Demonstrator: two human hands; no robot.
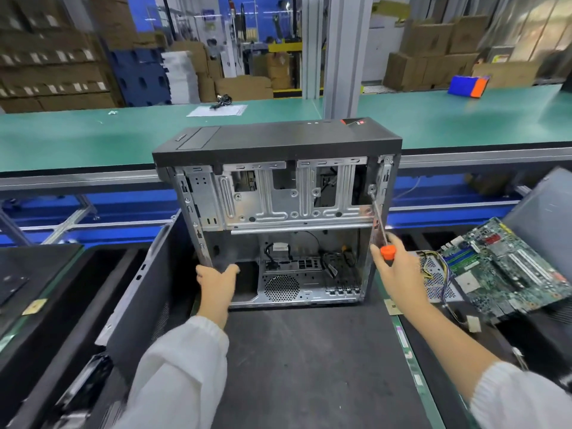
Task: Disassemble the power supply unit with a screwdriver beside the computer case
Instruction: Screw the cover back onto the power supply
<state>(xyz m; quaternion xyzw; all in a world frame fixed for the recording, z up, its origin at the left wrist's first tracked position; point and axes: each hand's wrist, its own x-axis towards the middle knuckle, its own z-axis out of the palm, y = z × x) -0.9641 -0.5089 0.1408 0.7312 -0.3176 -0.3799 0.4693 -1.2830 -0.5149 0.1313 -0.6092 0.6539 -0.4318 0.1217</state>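
An open black computer case [278, 144] stands on its side on the dark mat, its bare metal interior facing me. My left hand [216, 278] grips the case's lower left frame edge. My right hand [394, 267] holds an orange-handled screwdriver [387, 252]; its shaft slants up to a tab on the case's right frame near the top. A perforated metal box with coloured wires [436, 278], apparently the power supply unit, lies to the right of the case, partly under a green motherboard [507, 267].
A black side panel [145, 289] leans against the case's left side. Dark trays sit at far left. A green conveyor table [93, 134] runs behind, with paper and a cable on it. A blue-orange box [467, 86] lies far right. Cardboard boxes stack in the background.
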